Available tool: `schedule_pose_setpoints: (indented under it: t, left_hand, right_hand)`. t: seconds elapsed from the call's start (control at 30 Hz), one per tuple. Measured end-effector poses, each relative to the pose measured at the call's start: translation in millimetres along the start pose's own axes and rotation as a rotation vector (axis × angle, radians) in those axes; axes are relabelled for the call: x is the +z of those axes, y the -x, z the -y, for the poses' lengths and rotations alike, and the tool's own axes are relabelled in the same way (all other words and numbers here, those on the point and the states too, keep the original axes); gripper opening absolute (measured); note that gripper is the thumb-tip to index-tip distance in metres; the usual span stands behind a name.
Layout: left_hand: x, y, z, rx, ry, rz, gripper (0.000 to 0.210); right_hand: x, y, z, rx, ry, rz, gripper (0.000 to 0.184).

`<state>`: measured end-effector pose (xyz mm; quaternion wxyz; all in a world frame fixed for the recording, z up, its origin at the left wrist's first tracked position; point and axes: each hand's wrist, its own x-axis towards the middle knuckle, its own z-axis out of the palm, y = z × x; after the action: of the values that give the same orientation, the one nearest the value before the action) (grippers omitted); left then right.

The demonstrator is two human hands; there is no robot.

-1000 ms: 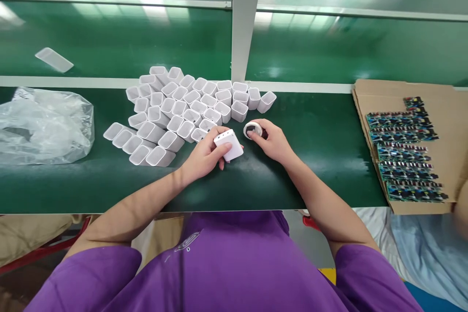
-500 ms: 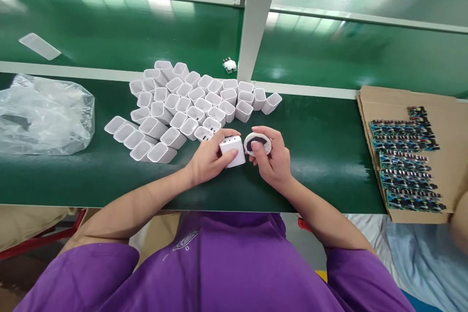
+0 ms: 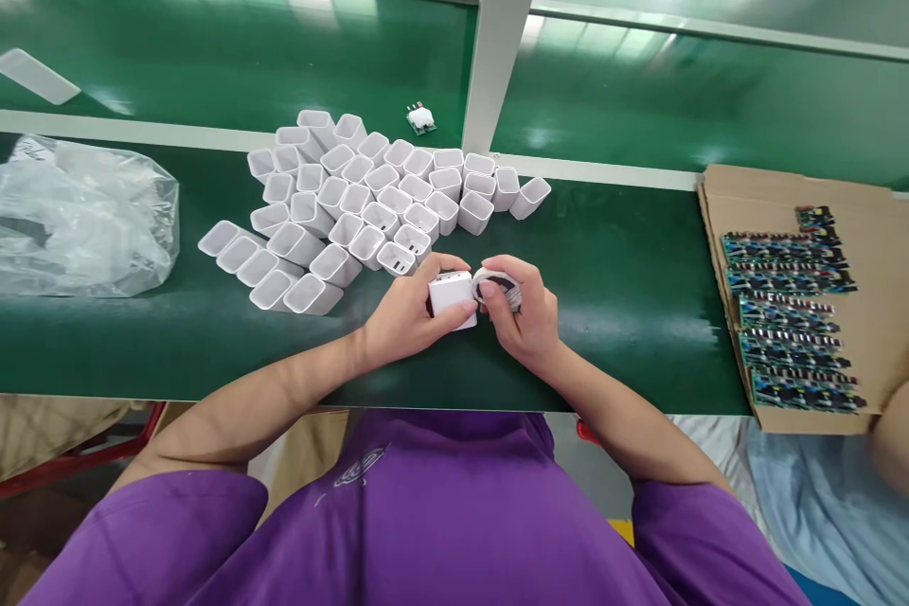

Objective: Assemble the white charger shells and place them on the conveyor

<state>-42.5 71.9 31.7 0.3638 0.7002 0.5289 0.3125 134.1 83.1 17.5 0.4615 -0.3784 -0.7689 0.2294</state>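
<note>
My left hand (image 3: 406, 312) is closed around a white charger casing (image 3: 452, 295), the thumb lying along its front face. Small openings show along the casing's top edge. A round white disc with a dark centre (image 3: 506, 288) is gripped between the thumb and fingers of my right hand (image 3: 529, 317). The disc's edge meets the right side of the casing, or lies very close to it. What the disc is, I cannot make out. Just beyond my left hand stand several open white casings (image 3: 396, 258), some with slots visible inside.
A clear plastic bag (image 3: 92, 218) lies at the left. Behind the casings is a small circuit board with a white part (image 3: 421, 118). A white strip (image 3: 39, 76) rests far left. Cardboard (image 3: 877, 303) at the right carries rows of circuit boards (image 3: 792, 312), near another person's arm (image 3: 891, 436).
The round disc has tilted and moved left against or close to the casing's side. The casing has turned slightly in my left hand. The view has shifted a little.
</note>
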Motion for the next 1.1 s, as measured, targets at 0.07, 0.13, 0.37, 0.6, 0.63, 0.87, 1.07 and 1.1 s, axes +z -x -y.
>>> schedule_pose_setpoints:
  t: [0.07,0.13,0.37,0.6,0.63,0.87,1.07,1.1]
  left_hand:
    - [1.1,0.7,-1.7,0.018,-0.028,-0.020,0.035]
    - [1.8,1.5,-2.2,0.051,-0.054,-0.048,0.034]
    - [4.8,4.2,4.8,0.214,-0.139,-0.147,0.029]
    - [10.0,8.2,11.0,0.400,-0.335,-0.255,0.029]
    - [10.3,8.5,10.9,0.414,-0.363,-0.270,0.028]
    - [6.9,7.0,2.8,0.286,-0.147,-0.222,0.026]
    - [1.4,5.4,-0.6,0.104,-0.037,-0.111,0.029]
    - [1.0,5.2,-0.3,0.108,-0.036,-0.102,0.029]
  right_hand:
    - [1.3,-0.3,-0.6,-0.038,0.008,-0.009,0.015]
    - [2.9,-0.1,-0.8,-0.034,-0.006,-0.007,0.014]
    - [5.9,3.8,0.7,0.024,-0.081,0.048,0.014]
    - [5.8,6.7,0.1,-0.086,-0.066,0.052,0.017]
    - [5.9,6.4,0.2,-0.104,-0.045,0.048,0.017]
    - [4.4,-0.5,7.0,-0.020,-0.025,-0.043,0.014]
    - [3.1,-0.9,9.9,0.104,-0.031,-0.040,0.015]
    - [3.2,-0.6,9.8,0.101,-0.041,-0.037,0.015]
